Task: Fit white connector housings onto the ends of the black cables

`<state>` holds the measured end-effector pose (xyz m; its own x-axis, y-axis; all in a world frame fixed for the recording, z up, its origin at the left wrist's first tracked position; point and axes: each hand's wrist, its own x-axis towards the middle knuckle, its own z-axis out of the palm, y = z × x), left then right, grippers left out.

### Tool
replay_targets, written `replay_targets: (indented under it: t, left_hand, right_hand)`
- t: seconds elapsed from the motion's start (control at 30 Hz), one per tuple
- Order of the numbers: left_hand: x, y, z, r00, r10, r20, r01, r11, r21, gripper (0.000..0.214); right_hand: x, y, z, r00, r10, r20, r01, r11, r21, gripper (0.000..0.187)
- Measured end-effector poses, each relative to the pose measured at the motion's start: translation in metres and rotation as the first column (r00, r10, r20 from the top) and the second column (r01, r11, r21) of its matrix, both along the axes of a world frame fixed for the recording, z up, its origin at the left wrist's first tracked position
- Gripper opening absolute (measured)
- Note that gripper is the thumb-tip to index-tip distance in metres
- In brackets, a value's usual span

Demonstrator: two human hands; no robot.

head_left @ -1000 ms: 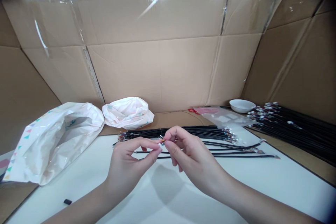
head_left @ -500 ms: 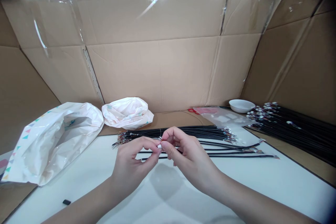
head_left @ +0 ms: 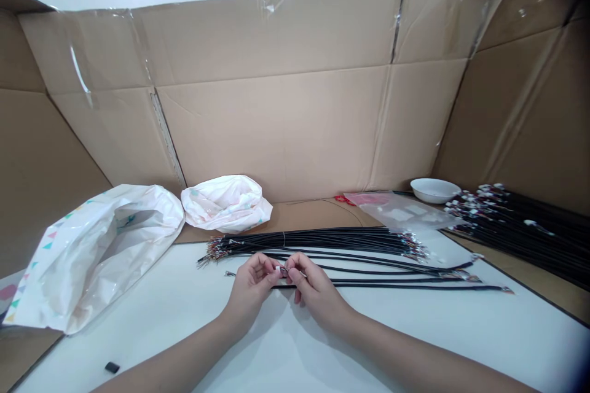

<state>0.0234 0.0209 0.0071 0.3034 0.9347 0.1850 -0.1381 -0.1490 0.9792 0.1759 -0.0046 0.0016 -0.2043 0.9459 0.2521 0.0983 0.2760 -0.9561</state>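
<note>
My left hand (head_left: 251, 285) pinches a small white connector (head_left: 278, 269) between thumb and fingertips. Facing it, my right hand (head_left: 316, 288) is closed on thin wires (head_left: 284, 271) beside the connector. Whether the wires sit inside the connector is too small to tell. Both hands are just above the white table top, in front of a few loose black cables (head_left: 396, 282) with bare coloured wire ends. Behind these lies a bundle of black cables (head_left: 322, 238), tied near its middle.
Two white plastic bags (head_left: 50, 282) lie at the left. A small black piece (head_left: 112, 368) rests at front left. Toward the back right are a clear bag (head_left: 401, 212), a white bowl (head_left: 436, 190) and a pile of black cables with white connectors (head_left: 530, 239). Cardboard walls (head_left: 276, 123) surround the table.
Both hands have lowered slightly and sit farther from the camera, still together. Wires now show between the fingertips beside the white connector. The view has shifted a little.
</note>
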Motion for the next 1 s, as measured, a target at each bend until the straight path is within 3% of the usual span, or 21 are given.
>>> replay_targets:
  t: [0.23,0.37,1.0]
  left_hand:
    - [0.000,0.005,0.002,0.993,-0.036,0.112,0.061,0.971,-0.230,0.035]
    - [-0.002,0.007,0.003,0.986,-0.063,0.156,0.108,0.946,-0.304,0.034]
    - [-0.008,0.015,0.000,0.978,-0.072,0.196,0.143,0.915,-0.378,0.032]
  right_hand:
    - [0.008,0.007,0.003,0.974,0.131,-0.183,-0.157,0.979,-0.133,0.051]
    - [0.008,0.011,0.002,0.953,0.117,-0.280,-0.183,0.958,-0.220,0.050]
    - [0.005,0.008,0.002,0.933,-0.005,-0.361,-0.106,0.952,-0.287,0.051]
